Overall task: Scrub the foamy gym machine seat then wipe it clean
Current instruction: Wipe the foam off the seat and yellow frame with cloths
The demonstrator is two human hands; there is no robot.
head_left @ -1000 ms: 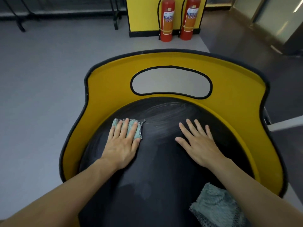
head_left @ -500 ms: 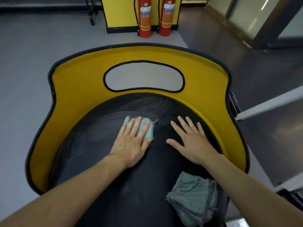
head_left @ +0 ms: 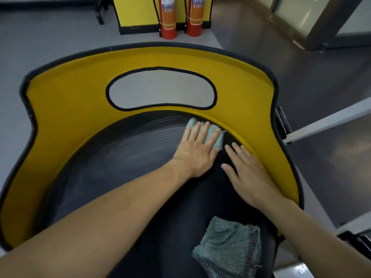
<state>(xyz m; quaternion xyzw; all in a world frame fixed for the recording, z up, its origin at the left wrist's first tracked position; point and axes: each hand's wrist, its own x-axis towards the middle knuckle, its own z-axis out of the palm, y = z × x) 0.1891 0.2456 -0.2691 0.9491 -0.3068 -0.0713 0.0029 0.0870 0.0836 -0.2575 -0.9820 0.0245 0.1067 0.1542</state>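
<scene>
Scrubbing a gym machine seat: my left grip (head_left: 197,151) lies flat, fingers straight and fanned apart, pressing a small teal scrub pad (head_left: 215,137) against the far right part of the black seat (head_left: 124,169). The pad sits just beside the yellow shell (head_left: 70,101) that curves round the seat. My right grip (head_left: 249,173) rests palm down on the seat immediately right of the left one, fingers straight and slightly spread, holding nothing.

Pale, soapy arcs streak the far and left areas of the seat, while the near middle looks dark and dull. A second, larger grey-green cloth (head_left: 226,245) with a dark mesh edge lies crumpled on the near right of the seat, between my forearms and well apart from both grips.

The shell has an oval cut-out (head_left: 160,89) on its far side, through which grey floor (head_left: 50,43) shows. Beyond it, two red fire extinguishers (head_left: 168,19) stand side by side on the floor against a yellow panel (head_left: 136,11).
</scene>
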